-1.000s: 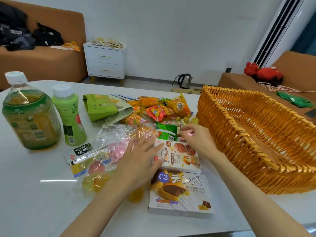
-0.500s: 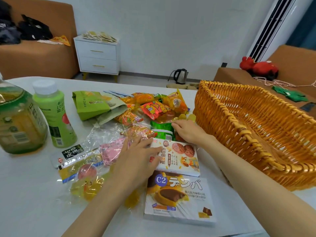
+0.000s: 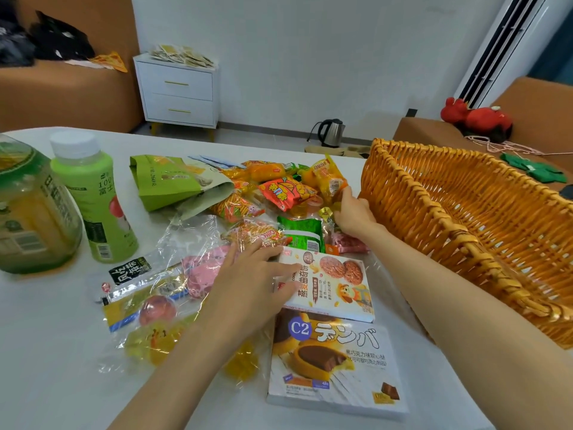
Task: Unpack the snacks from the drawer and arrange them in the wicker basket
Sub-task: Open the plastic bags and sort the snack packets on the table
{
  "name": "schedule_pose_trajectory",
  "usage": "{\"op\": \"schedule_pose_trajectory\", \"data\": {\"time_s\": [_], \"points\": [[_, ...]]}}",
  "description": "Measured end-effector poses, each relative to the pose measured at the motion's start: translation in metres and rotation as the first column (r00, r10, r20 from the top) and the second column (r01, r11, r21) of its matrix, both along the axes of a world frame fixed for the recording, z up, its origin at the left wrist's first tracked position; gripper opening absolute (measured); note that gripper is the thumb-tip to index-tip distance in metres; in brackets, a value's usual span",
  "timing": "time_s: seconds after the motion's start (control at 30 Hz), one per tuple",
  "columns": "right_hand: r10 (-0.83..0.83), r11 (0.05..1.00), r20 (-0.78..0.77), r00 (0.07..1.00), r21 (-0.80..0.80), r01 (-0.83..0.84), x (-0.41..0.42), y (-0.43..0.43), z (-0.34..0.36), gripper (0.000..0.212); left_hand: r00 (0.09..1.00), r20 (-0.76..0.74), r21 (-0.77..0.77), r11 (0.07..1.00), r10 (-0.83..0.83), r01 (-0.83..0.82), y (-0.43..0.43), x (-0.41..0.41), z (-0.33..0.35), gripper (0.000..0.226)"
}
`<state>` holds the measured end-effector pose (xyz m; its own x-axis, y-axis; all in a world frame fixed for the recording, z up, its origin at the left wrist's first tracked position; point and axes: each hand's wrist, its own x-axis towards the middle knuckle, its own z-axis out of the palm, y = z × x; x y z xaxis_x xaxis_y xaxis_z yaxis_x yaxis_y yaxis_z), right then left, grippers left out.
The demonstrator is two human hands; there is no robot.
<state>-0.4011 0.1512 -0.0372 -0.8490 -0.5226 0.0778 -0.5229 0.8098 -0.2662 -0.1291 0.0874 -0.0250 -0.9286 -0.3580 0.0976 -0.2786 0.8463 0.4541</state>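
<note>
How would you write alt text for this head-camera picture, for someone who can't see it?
A person's left hand rests on a cookie box while the right hand reaches into a pile of snack packets on a white table. A wicker basket stands to the right, with no snacks visible inside, and a green bottle stands at the left.

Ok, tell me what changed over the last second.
The right hand moved away from the cookie box, up the pile to the yellow packet beside the basket. Its fingers touch the packet, but whether the grip has closed cannot be told. The left hand stayed flat on the box's corner. The pile and basket kept their places.
</note>
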Motion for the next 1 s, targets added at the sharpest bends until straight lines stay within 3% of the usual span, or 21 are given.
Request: {"op": "schedule_pose_trajectory", "data": {"time_s": [0.17,0.33,0.5,0.67,0.83,1.0], "points": [[0.058,0.996,-0.067,0.996,0.075,-0.053,-0.004,0.001,-0.007,0.041,1.0,0.0,0.019,1.0,0.003,-0.003,0.0,0.0,-0.002,0.038],[0.056,0.998,-0.052,0.997,0.018,-0.055,0.0,-0.002,-0.014,0.038,1.0,-0.006,0.022,1.0,0.008,-0.008,-0.002,-0.002,-0.003,0.037],[0.044,0.99,-0.094,0.995,0.14,-0.03,0.0,-0.004,-0.012,0.041,1.0,-0.003,0.019,1.0,0.014,-0.014,-0.003,-0.006,-0.005,0.037],[0.08,0.993,-0.15,0.985,0.094,-0.067,-0.003,0.005,-0.008,0.036,1.0,-0.024,0.026,1.0,0.0,0.001,0.001,-0.007,-0.003,0.037],[0.097,0.991,-0.201,0.975,-0.067,-0.113,0.001,0.013,-0.013,0.025,1.0,-0.022,0.04,0.999,0.008,-0.007,-0.003,-0.004,-0.007,0.035],[0.185,0.981,-0.35,0.918,0.017,-0.191,0.012,0.017,-0.008,0.031,1.0,-0.023,0.003,1.0,0.011,-0.011,-0.008,-0.007,-0.011,0.035]]}}
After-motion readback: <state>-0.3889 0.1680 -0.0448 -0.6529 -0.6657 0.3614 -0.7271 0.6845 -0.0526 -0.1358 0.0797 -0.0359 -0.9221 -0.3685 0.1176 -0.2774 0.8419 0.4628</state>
